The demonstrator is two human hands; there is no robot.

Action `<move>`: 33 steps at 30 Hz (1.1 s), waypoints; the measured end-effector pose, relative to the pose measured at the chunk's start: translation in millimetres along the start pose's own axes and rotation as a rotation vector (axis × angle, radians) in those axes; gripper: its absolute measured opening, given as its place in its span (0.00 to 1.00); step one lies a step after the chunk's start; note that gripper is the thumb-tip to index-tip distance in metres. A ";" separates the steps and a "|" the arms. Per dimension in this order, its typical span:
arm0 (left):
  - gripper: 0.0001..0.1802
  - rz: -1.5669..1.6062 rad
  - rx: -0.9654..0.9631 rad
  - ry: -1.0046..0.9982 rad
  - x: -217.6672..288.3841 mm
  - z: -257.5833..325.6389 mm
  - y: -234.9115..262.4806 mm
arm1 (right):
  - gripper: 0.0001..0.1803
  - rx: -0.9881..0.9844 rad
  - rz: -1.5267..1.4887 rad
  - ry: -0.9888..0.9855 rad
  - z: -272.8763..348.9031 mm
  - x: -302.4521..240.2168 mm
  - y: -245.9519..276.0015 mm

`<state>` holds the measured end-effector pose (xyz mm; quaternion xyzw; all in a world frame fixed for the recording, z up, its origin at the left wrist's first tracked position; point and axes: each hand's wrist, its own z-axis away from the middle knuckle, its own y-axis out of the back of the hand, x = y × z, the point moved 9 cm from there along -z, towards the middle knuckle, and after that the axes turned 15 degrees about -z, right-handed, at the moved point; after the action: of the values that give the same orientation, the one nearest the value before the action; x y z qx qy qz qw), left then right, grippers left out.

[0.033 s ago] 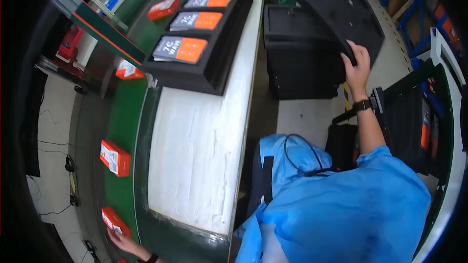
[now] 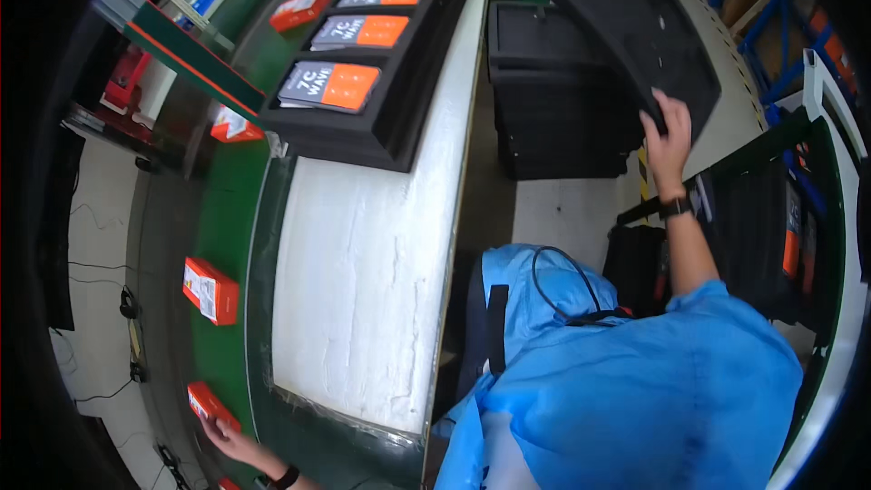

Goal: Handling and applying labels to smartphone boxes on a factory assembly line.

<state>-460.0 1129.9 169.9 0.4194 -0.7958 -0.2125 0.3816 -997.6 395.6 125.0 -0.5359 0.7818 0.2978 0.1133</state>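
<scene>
Stretched out to the far right, my right hand has its fingers closed over the near edge of a large black tray, which is tilted. At lower left, my left hand reaches over the green belt, its fingers extended against a small red-orange box; whether they grip it is hard to make out. Another red-orange box with a white label lies farther up the belt. A stack of black foam trays holds grey-and-orange packs in a row of slots.
The white worktop runs between belt and floor. Black cases are stacked beyond its right edge. A green-framed rack with black trays stands at right. A dark green bar juts over the belt.
My right hand and the large black tray have shifted slightly nearer and to the right. My left hand has slid a little right beside the red-orange box. The whole view has moved slightly.
</scene>
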 end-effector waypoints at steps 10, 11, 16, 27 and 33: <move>0.23 0.141 -0.386 -0.987 354.9 132.3 -111.1 | 0.23 -0.546 -0.093 -0.511 253.1 13.9 -2.3; 0.22 0.188 -0.431 -1.033 371.0 144.5 -118.1 | 0.23 -0.605 -0.125 -0.542 263.6 24.5 -0.1; 0.22 0.302 -0.586 -1.060 400.5 187.5 -155.7 | 0.24 -0.928 -0.232 -0.679 339.5 62.8 -35.8; 0.22 0.101 -0.817 -1.030 425.6 247.0 -221.9 | 0.25 -1.250 -0.062 -0.582 453.9 245.3 -179.4; 0.18 -0.072 -0.770 -0.898 418.3 257.1 -235.2 | 0.27 -1.081 0.009 -0.950 491.8 301.8 -186.2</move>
<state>-692.3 656.3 35.5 0.1464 -0.7302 -0.6555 0.1250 -1019.5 405.4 -480.9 -0.3262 0.3935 0.8447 0.1589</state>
